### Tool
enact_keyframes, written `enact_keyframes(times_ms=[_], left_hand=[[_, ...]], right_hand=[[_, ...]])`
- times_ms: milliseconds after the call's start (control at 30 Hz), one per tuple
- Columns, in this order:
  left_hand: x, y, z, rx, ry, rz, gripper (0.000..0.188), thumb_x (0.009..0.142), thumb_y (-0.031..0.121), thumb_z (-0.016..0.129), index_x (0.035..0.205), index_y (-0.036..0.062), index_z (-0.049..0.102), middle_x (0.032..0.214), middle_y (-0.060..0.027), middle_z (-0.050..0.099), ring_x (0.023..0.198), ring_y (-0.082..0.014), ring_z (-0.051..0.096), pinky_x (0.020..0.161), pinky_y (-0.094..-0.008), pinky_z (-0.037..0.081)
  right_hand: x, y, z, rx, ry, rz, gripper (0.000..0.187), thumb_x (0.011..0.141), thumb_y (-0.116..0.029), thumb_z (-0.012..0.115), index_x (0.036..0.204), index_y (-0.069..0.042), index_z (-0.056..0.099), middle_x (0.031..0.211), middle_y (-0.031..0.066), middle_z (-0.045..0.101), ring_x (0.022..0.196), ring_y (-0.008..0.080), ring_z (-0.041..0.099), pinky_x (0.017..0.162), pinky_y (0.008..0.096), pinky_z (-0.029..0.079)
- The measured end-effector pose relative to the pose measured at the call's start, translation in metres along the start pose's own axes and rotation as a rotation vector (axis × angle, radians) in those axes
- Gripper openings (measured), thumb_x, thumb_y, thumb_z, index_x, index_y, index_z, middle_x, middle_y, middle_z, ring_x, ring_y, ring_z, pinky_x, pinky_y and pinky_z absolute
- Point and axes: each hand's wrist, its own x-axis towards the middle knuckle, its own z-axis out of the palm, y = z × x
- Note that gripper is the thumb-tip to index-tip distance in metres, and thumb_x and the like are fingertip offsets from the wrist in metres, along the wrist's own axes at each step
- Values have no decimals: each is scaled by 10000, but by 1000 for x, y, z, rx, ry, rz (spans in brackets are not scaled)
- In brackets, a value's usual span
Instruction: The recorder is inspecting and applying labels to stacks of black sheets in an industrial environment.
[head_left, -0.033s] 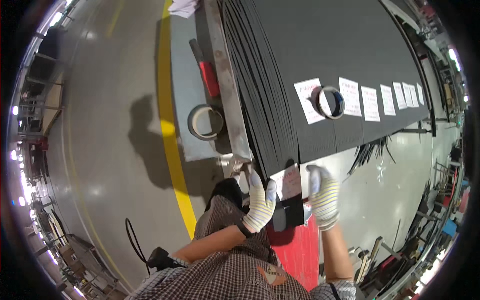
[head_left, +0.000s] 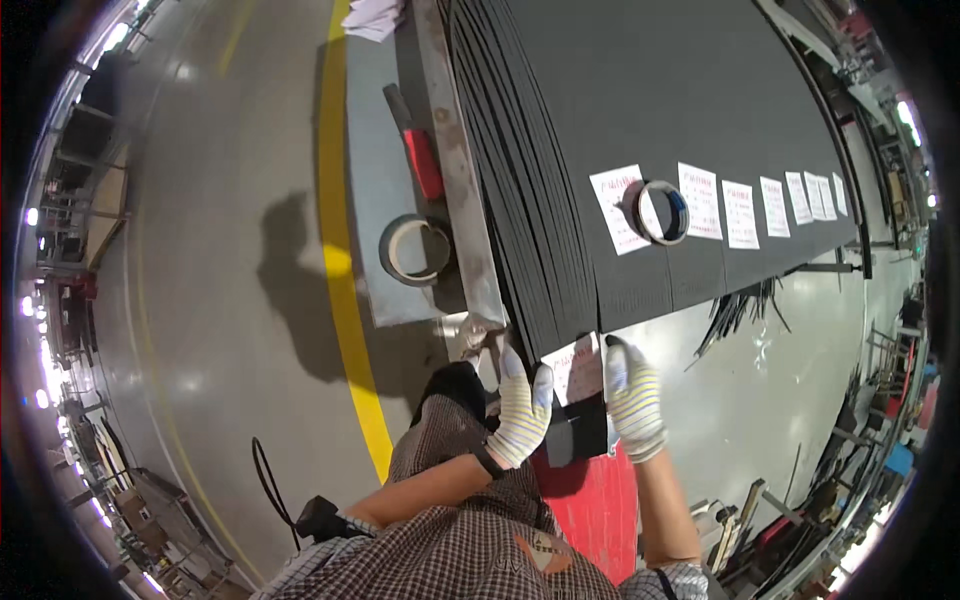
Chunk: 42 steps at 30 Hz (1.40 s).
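Both my hands wear white striped gloves. A stack of long black strips [head_left: 545,270] comes toward me, and a white printed label [head_left: 577,370] lies across its near end. My left hand [head_left: 520,415] is closed at the stack's left edge, thumb beside the label and fingers by the metal rail's end. My right hand [head_left: 635,405] is curled against the right edge of the same end, fingertips at the label's right side. What lies under the fingers is partly hidden. Below the label is a black end piece [head_left: 575,435].
A metal rail [head_left: 460,180] runs along the stack's left. Beside it, a grey shelf [head_left: 375,190] bears a tape roll [head_left: 415,250] and a red-handled knife [head_left: 423,165]. Another tape roll [head_left: 663,212] sits among several white labels [head_left: 740,215] on the black sheets [head_left: 680,90]. A red board [head_left: 595,505] is below.
My right hand has moved left, from just apart to the right edge of the label and strip end. My left hand has stayed nearly in place.
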Motion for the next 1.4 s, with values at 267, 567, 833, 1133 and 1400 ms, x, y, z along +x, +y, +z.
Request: enact_keyframes(times_ms=[267,567,833,1133,1400], left_hand=[[-6,29,-61,-639,35,-54,569,1010,187,379,1478,-38,148,1374,-200,442,1223,-302,467,1040,-366,346],[-34,17,-52,-698,-229,-211,594,962,216,483,1409,-82,230,1337,-270,425,1197,-392,471,1029,-428,352],[-65,20,-38,-314,-56,4,448,916,193,560,1223,-94,405,1132,-312,513,1044,-479,507,912,-509,406],[-56,38,-42,-565,143,-55,682,954,223,529,1413,-115,154,1298,-360,395,1175,-473,441,1017,-424,367],[-48,41,-21,-324,173,21,579,975,217,510,1394,-89,254,1222,-295,474,1132,-414,486,999,-406,384]], right_hand=[[-50,-21,34,255,-104,147,463,981,-202,473,1337,86,411,929,221,645,836,297,627,746,357,489],[-53,-22,20,63,-90,128,471,996,-320,437,1246,61,553,890,231,676,872,286,667,735,362,492],[-72,18,15,8,-225,212,480,991,-414,427,1054,23,618,731,139,644,679,270,598,597,400,464],[-74,42,28,52,-183,177,536,1008,-428,389,1064,60,602,929,250,650,844,359,622,758,402,491],[-65,39,25,149,-88,147,595,1004,-470,357,1037,64,615,855,307,638,834,478,604,713,457,485]])
